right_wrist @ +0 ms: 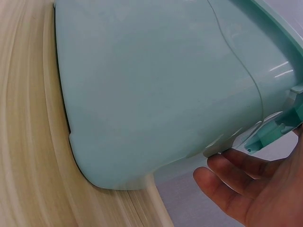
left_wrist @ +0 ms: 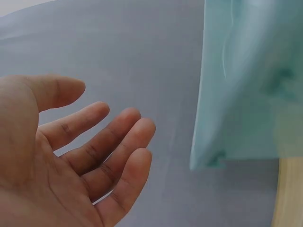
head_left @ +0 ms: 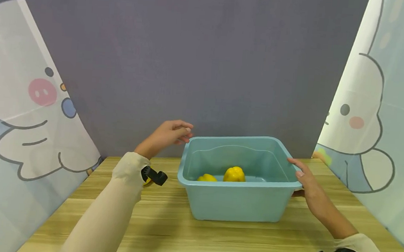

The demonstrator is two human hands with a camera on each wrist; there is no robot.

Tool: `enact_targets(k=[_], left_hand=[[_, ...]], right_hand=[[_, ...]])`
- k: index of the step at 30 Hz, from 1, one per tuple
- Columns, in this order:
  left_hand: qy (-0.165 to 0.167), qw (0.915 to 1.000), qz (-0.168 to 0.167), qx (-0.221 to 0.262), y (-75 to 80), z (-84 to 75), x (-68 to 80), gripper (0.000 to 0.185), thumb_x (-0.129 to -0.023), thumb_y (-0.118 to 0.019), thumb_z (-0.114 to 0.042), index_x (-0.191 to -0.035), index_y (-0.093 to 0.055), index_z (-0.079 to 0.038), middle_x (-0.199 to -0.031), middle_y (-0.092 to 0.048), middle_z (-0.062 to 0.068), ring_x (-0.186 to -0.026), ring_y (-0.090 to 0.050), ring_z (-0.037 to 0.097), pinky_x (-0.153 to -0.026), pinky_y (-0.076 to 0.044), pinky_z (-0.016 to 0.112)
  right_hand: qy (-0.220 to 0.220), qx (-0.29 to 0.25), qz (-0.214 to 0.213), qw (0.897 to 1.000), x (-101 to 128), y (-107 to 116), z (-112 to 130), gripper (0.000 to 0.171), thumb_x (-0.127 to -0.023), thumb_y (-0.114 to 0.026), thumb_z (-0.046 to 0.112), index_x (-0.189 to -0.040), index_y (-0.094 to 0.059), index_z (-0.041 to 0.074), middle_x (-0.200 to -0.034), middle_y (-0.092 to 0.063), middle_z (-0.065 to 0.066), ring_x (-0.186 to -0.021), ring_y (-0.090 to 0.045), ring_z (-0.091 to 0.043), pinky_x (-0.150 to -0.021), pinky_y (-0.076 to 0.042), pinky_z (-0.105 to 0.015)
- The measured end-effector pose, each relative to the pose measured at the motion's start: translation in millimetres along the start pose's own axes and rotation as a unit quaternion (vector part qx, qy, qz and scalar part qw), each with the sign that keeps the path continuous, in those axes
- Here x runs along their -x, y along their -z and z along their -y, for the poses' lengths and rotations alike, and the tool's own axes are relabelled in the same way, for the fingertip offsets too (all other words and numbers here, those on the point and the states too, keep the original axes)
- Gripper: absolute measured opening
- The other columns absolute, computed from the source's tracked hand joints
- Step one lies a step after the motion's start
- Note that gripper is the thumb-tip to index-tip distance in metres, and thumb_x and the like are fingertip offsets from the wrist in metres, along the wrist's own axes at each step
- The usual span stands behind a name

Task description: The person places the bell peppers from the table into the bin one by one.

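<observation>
A pale blue-green plastic tub point(head_left: 238, 202) stands on the wooden table, holding a yellow bell pepper point(head_left: 234, 174) and a second yellow piece point(head_left: 207, 178) mostly hidden by the front rim. My right hand point(head_left: 309, 186) grips the tub's right rim, its fingers tucked beneath the edge against the outer wall point(right_wrist: 156, 94) in the right wrist view. Beside the tub's far left corner, my left hand point(head_left: 173, 133) hovers with nothing in it. Its fingers point(left_wrist: 128, 161) are relaxed and spread, palm in sight, apart from the tub wall point(left_wrist: 255, 113) in the left wrist view.
Behind my left wrist, a small yellow object point(head_left: 147, 181) is partly hidden on the table point(head_left: 151, 232). A grey backdrop point(head_left: 200, 62) rises at the table's far edge, and printed cartoon curtains point(head_left: 5, 134) hang on both sides.
</observation>
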State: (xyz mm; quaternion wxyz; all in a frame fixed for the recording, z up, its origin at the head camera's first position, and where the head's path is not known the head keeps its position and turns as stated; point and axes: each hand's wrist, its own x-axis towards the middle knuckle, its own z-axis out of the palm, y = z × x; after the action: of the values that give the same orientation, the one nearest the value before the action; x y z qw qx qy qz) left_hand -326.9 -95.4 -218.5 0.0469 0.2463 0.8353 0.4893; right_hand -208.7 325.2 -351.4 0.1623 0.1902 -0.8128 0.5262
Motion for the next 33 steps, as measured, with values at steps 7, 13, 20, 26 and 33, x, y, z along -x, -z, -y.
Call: enact_targets(k=[7, 13, 20, 26, 33], left_hand=[[-0.007, 0.9991, -0.035, -0.024, 4.4, 27.3, 28.6, 0.036, -0.105, -0.053, -0.037, -0.136, -0.059, -0.019, -0.122, -0.067, 0.003, -0.111, -0.064, 0.023, -0.097, -0.05, 0.044], [-0.011, 0.9985, -0.046, -0.025, 2.2, 48.1, 42.7, 0.037, -0.105, -0.052, -0.037, -0.136, -0.06, -0.018, -0.12, -0.068, 0.004, -0.112, -0.065, 0.025, -0.094, -0.051, 0.047], [-0.006, 0.9986, -0.052, -0.011, 1.0, 66.8, 49.1, 0.037, -0.105, -0.052, -0.038, -0.137, -0.059, -0.019, -0.121, -0.067, 0.004, -0.111, -0.064, 0.024, -0.093, -0.052, 0.043], [-0.007, 0.9984, -0.055, 0.011, 2.2, 79.9, 54.1, 0.04, -0.105, -0.053, -0.038, -0.138, -0.057, -0.017, -0.123, -0.067, 0.006, -0.111, -0.064, 0.026, -0.095, -0.051, 0.044], [-0.009, 0.9965, -0.076, 0.035, 5.3, 91.8, 61.0, 0.042, -0.106, -0.052, -0.036, -0.14, -0.056, -0.012, -0.125, -0.066, 0.01, -0.114, -0.062, 0.035, -0.097, -0.048, 0.052]], right_hand=[[-0.001, 0.0, -0.003, 1.0, -0.3, 0.3, -0.6, 0.048, -0.11, -0.02, 0.028, -0.155, -0.024, 0.011, -0.149, -0.024, -0.019, -0.104, -0.053, -0.01, -0.068, -0.054, -0.037], [0.001, 0.0, -0.006, 1.0, 0.5, 0.3, -2.6, 0.048, -0.111, -0.02, 0.027, -0.155, -0.024, 0.011, -0.148, -0.025, -0.017, -0.103, -0.053, -0.01, -0.067, -0.054, -0.037], [-0.002, -0.005, -0.007, 1.0, 2.1, -0.3, -3.4, 0.047, -0.111, -0.02, 0.026, -0.156, -0.025, 0.013, -0.146, -0.026, -0.015, -0.101, -0.053, -0.008, -0.067, -0.054, -0.036], [-0.003, -0.006, -0.008, 1.0, 1.2, -1.2, -2.3, 0.047, -0.11, -0.021, 0.027, -0.155, -0.026, 0.014, -0.144, -0.028, -0.01, -0.101, -0.053, -0.009, -0.067, -0.053, -0.037], [-0.005, -0.004, -0.009, 1.0, 1.0, -0.9, -3.2, 0.047, -0.11, -0.02, 0.028, -0.155, -0.026, 0.016, -0.145, -0.027, -0.007, -0.104, -0.052, -0.011, -0.067, -0.053, -0.037]])
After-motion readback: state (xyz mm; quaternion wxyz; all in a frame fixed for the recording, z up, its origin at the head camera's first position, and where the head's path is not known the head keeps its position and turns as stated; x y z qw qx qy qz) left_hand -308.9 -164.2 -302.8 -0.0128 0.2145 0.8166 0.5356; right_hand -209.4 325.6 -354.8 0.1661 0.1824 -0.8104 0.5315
